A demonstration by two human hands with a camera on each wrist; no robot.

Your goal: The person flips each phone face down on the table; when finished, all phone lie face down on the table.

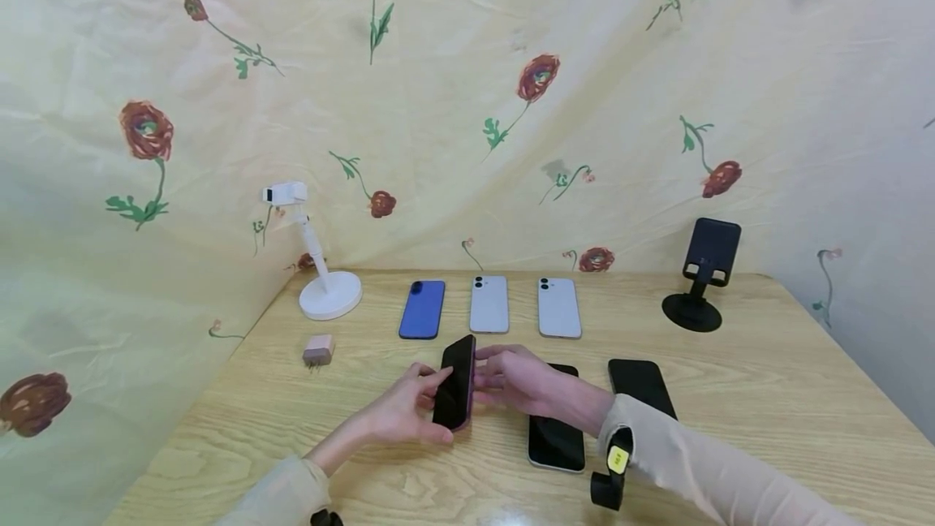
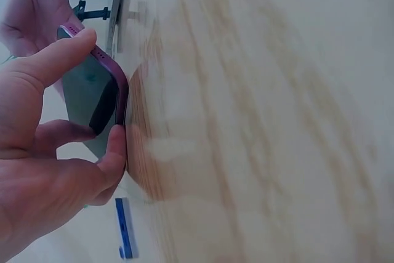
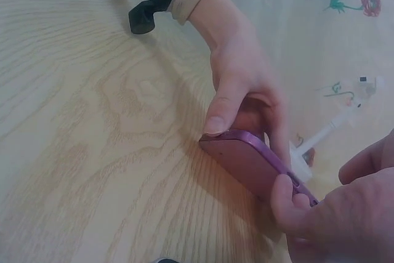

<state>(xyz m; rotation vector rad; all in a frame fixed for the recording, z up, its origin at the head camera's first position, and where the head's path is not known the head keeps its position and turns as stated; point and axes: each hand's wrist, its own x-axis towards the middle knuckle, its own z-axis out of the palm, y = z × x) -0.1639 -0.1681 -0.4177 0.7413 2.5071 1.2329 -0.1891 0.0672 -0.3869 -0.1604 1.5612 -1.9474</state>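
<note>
In the head view, a slim purple-edged smartphone with a dark glass screen (image 1: 456,382) is held propped on its lower end on a pale wood-grain table (image 1: 767,396), its long axis rising steeply and leaning slightly away from the person. It is gripped from both sides: the left hand (image 1: 406,412) is curled round its left edge and lower end, and the right hand (image 1: 514,377) is closed on its right edge, so both hands are equally near. Just right of it, two black phones lie face up (image 1: 556,437) (image 1: 641,385). Beyond it, a blue phone (image 1: 422,309) and two silver phones (image 1: 489,303) (image 1: 558,307) lie in a row, between a white stand (image 1: 321,266) and a black stand (image 1: 701,274). A small pink charger (image 1: 318,350) sits to the left. In the left wrist view, the phone's lower corner (image 2: 117,100) is seen touching the table, pinched between thumb and fingertip (image 2: 114,152). In the right wrist view, the purple back (image 3: 252,161) faces the camera, with curled fingers at both ends.
</note>
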